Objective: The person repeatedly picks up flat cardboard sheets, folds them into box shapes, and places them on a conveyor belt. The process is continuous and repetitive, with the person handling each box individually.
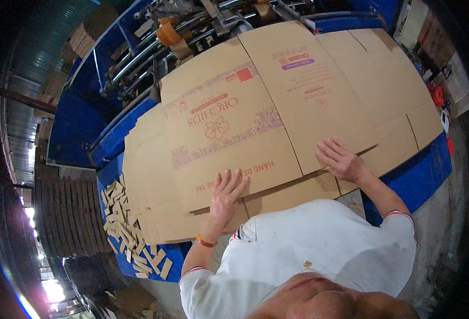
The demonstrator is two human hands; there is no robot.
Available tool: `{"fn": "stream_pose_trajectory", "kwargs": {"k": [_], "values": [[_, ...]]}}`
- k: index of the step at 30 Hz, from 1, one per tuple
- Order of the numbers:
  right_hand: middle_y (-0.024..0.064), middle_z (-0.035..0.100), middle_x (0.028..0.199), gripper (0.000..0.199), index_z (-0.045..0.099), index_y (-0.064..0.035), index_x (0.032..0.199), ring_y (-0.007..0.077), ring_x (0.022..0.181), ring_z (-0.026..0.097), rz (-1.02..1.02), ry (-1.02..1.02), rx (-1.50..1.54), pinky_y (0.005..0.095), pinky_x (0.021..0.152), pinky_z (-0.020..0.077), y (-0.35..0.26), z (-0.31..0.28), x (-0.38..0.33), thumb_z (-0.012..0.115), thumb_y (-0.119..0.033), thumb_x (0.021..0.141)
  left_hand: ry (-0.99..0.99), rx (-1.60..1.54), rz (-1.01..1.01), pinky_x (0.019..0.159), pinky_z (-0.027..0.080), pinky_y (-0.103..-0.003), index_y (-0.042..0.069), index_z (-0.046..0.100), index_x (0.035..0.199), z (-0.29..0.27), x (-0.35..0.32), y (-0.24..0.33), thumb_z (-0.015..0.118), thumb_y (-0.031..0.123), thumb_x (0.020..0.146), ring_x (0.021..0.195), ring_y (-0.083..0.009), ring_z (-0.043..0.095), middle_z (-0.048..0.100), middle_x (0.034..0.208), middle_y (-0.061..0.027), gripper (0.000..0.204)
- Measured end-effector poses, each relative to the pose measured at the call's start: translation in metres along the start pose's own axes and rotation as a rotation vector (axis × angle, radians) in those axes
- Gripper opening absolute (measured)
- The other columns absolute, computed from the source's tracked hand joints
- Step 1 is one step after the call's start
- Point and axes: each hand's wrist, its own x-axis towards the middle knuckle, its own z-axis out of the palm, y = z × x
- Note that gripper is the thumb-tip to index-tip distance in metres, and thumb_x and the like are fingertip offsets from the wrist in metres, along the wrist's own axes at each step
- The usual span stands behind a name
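Observation:
A large flat sheet of printed brown cardboard point(234, 154) lies before me, with upside-down lettering and purple flower patterns across two panels. My left hand point(227, 192) rests on its near edge, fingers spread and flat. Further right, my right hand point(343, 159) lies on the near edge of the other panel, its fingers stretched out as well. Neither hand is wrapped round the sheet. Beneath it, more flat cardboard point(149, 186) sticks out at the left and right sides.
A blue table point(420, 170) carries the cardboard. Small cardboard offcuts point(125, 223) are heaped at its left end. Beyond stands a blue machine point(80, 109) with metal shafts and an orange part point(167, 33). Stacked dark sheets point(67, 218) stand at the far left.

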Motion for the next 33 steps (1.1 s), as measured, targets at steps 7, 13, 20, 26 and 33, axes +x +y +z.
{"fn": "stream_pose_trajectory", "kwargs": {"k": [7, 13, 20, 26, 33], "values": [[0.0143, 0.056, 0.126, 0.046, 0.058, -0.0074, 0.119, 0.0324, 0.117, 0.053, 0.036, 0.026, -0.072, 0.0475, 0.1, 0.0406, 0.027, 0.031, 0.023, 0.066, -0.017, 0.075, 0.054, 0.015, 0.016, 0.106, 0.03, -0.054, 0.019, 0.054, 0.13, 0.0, 0.035, -0.037, 0.058, -0.01, 0.066, 0.127, -0.0378, 0.043, 0.049, 0.137, -0.0103, 0.07], [0.0111, 0.054, 0.131, 0.047, 0.056, -0.0076, 0.122, 0.0298, 0.121, 0.05, 0.069, 0.105, -0.07, 0.0478, 0.101, 0.0386, 0.092, 0.061, 0.095, 0.065, -0.019, 0.078, 0.158, 0.155, -0.039, 0.108, 0.028, -0.052, 0.018, 0.053, 0.131, 0.008, 0.113, -0.1, 0.053, -0.012, 0.068, 0.13, -0.0293, 0.041, 0.049, 0.138, -0.0075, 0.07], [0.0116, 0.046, 0.139, 0.047, 0.051, -0.0049, 0.127, 0.0302, 0.13, 0.04, 0.251, 0.272, -0.223, 0.0492, 0.106, 0.0317, 0.125, 0.072, 0.118, 0.061, -0.022, 0.085, 0.183, 0.398, -0.169, 0.109, 0.022, -0.055, 0.018, 0.044, 0.137, -0.009, 0.143, -0.112, 0.058, 0.008, 0.078, 0.133, -0.0239, 0.037, 0.043, 0.142, -0.0051, 0.061], [0.0143, 0.049, 0.135, 0.033, 0.057, -0.0027, 0.118, 0.0325, 0.128, 0.042, 0.253, -0.014, -0.076, 0.048, 0.106, 0.0319, 0.083, 0.028, 0.047, 0.057, -0.019, 0.09, 0.519, 0.519, -0.755, 0.105, 0.033, -0.046, 0.003, 0.044, 0.133, -0.028, -0.044, -0.228, 0.056, 0.033, 0.087, 0.128, -0.0312, 0.042, 0.045, 0.138, -0.0178, 0.056], [0.0138, 0.055, 0.128, 0.03, 0.059, -0.0031, 0.118, 0.032, 0.122, 0.049, 0.396, 0.005, 0.005, 0.0438, 0.105, 0.0364, 0.064, 0.037, 0.031, 0.055, -0.015, 0.091, 0.272, 0.537, -1.38, 0.087, 0.047, -0.046, 0.0, 0.061, 0.108, -0.037, -0.156, -0.273, 0.062, 0.048, 0.083, 0.103, -0.0352, 0.06, 0.062, 0.111, -0.0212, 0.054]]}}
